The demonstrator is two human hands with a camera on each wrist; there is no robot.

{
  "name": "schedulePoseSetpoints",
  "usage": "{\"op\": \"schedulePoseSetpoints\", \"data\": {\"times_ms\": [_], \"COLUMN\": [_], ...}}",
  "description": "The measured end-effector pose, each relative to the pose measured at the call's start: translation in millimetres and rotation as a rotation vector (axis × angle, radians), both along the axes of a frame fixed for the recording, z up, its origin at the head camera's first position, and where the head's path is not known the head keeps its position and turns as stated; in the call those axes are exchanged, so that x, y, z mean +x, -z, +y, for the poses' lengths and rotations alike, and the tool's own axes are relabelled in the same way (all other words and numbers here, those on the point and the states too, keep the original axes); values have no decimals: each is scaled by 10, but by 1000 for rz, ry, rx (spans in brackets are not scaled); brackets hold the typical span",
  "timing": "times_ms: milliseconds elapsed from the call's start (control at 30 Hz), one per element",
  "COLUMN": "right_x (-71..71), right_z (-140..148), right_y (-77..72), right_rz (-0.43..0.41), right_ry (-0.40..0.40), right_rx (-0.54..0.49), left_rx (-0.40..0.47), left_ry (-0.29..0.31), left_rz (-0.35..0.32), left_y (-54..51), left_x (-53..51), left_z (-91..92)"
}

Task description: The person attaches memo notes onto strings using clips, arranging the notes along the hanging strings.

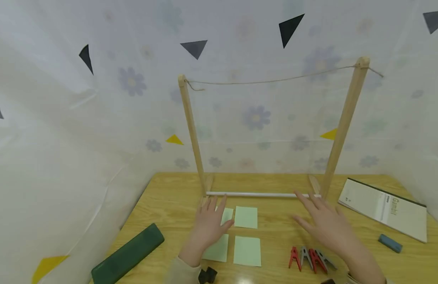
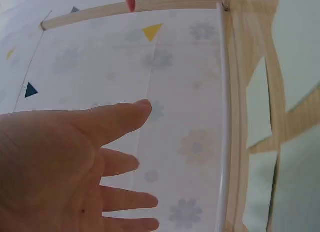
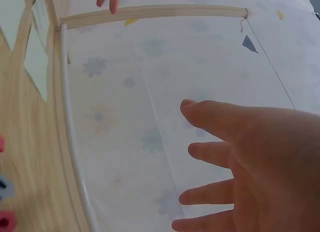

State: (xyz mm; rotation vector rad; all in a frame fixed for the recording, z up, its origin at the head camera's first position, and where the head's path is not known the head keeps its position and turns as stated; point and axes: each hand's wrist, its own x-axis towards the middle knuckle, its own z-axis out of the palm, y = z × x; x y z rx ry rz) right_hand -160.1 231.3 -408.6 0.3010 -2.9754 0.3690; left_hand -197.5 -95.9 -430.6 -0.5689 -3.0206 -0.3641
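Note:
My left hand (image 1: pixel 210 225) hovers over several pale green paper squares (image 1: pixel 247 251), fingers spread, and hides part of the left ones. On the right, my right hand (image 1: pixel 327 225) is held with fingers apart, above and behind a row of red and grey clothespins (image 1: pixel 313 260). Neither palm holds anything in the left or right wrist views. Beyond the hands stands a wooden frame (image 1: pixel 341 130) with two posts, a string (image 1: pixel 254 82) tied between their tops and a white rod (image 1: pixel 254 194) across the bottom.
A dark green case (image 1: pixel 128 254) lies at the table's left. To the right are a notebook (image 1: pixel 382 209) marked "Gambit" and a blue eraser-like block (image 1: pixel 390 243). A white flowered curtain (image 1: pixel 256 150) with dark and yellow triangles hangs behind the table (image 1: pixel 169 205).

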Motion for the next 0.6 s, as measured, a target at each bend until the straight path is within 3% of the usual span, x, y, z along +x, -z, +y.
{"op": "schedulePoseSetpoints", "data": {"times_ms": [100,300,467,600], "right_x": [26,68,97,128], "right_z": [113,319,470,595], "right_y": [78,200,292,390], "right_rz": [-4,-34,-165,-268], "right_ry": [-2,-11,-38,-100], "right_rx": [11,-9,-101,-223], "left_rx": [75,283,448,514], "left_ry": [53,88,107,114], "left_rz": [-79,-235,-350,-403], "left_y": [58,168,255,338], "left_x": [-21,-55,-43,-18], "left_z": [-173,-489,-617,-692]}}
